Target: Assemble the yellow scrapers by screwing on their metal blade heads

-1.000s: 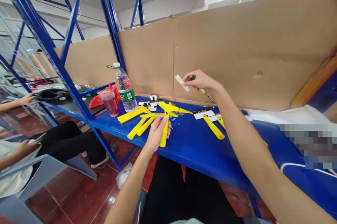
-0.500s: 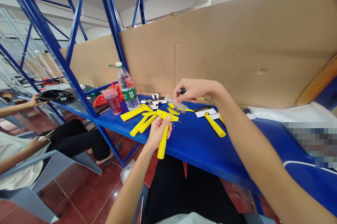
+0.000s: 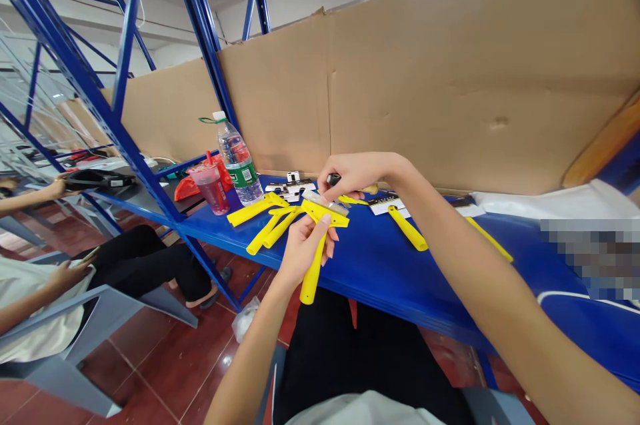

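Observation:
My left hand [image 3: 306, 242] is closed round a yellow T-shaped scraper handle [image 3: 314, 265], its wide head tilted up and its grip pointing down over the table's front edge. My right hand [image 3: 345, 175] pinches a translucent flat strip [image 3: 316, 198] at the top edge of that head. The strip seems to touch the head, but whether it sits in it I cannot tell. A black-ended tool [image 3: 333, 179] is tucked in the right hand, mostly hidden by the fingers. More yellow handles [image 3: 255, 210] lie to the left, and another yellow handle [image 3: 409, 228] lies to the right.
A water bottle [image 3: 239, 162] and a cup of red drink [image 3: 210, 188] stand at the left on the blue table [image 3: 370, 272]. Black-and-white packs [image 3: 384, 203] lie at the back before a cardboard wall [image 3: 410, 92]. Another person [image 3: 70, 278] sits at the left.
My right hand has moved down and left, bringing the strip from behind the handle to its head. The left hand has shifted slightly right with the handle.

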Tool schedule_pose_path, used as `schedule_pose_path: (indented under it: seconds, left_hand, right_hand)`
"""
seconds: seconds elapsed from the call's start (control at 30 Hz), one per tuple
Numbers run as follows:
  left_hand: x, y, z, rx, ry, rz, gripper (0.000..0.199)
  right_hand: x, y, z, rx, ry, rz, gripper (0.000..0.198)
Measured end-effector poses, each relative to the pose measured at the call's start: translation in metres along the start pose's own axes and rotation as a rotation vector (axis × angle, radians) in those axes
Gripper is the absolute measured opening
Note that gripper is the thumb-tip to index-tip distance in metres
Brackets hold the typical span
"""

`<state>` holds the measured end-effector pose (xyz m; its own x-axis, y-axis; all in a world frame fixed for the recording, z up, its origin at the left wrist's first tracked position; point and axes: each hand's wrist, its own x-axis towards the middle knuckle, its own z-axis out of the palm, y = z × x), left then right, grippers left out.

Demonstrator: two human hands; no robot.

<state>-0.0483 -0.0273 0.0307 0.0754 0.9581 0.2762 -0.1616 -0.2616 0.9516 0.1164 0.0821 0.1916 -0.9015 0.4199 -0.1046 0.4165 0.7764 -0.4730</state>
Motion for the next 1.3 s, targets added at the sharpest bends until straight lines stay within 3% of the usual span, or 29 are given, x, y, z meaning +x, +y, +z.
schedule_pose_path:
  seconds: [0.6, 0.77, 0.87, 0.93, 1.1, 1.3]
  left_hand:
    - [0.0, -0.003, -0.004, 0.005, 0.04, 0.003, 0.052]
    - [0.0, -0.004, -0.004, -0.002, 0.101, 0.074, 0.051]
    - [-0.003, 0.001, -0.004, -0.059, 0.191, 0.148, 0.047]
    - [-0.004, 0.004, -0.006, -0.083, 0.222, 0.193, 0.045]
    - [-0.007, 0.012, -0.013, -0.064, 0.244, 0.222, 0.044]
    - [-0.006, 0.016, -0.015, -0.053, 0.274, 0.234, 0.049]
  right_hand:
    - [0.002, -0.003, 0.004, 0.031, -0.057, 0.004, 0.024]
    - [0.001, -0.001, 0.002, 0.055, -0.03, -0.054, 0.039]
    - [0.005, 0.016, 0.0, 0.086, 0.036, -0.033, 0.044]
    - [0.011, 0.037, 0.001, 0.058, 0.091, 0.064, 0.041]
    - [0.03, 0.097, 0.011, -0.088, 0.086, 0.419, 0.02]
    - [0.04, 0.151, 0.034, -0.119, 0.099, 0.588, 0.026]
